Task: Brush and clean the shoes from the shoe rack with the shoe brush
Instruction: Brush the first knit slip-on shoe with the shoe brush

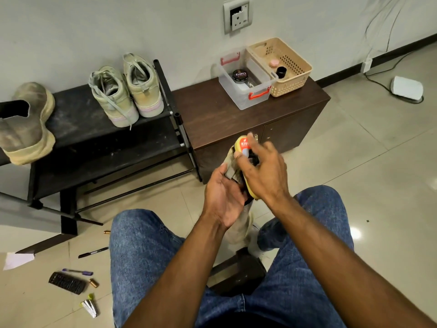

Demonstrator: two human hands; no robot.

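Brush [246, 162] is sitting curled in the right hand [264, 171], pressing against the tan shoe [238, 223] the left hand [222, 197] is cupping over the lap. Shoe's running near-to-far, heel end dropping between the knees, so I'm guessing strokes go lengthwise, away from the left palm.

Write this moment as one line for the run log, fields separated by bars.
step: brushing | left hand: holds shoe | right hand: grips shoe brush | shoe rack: three shoes waiting
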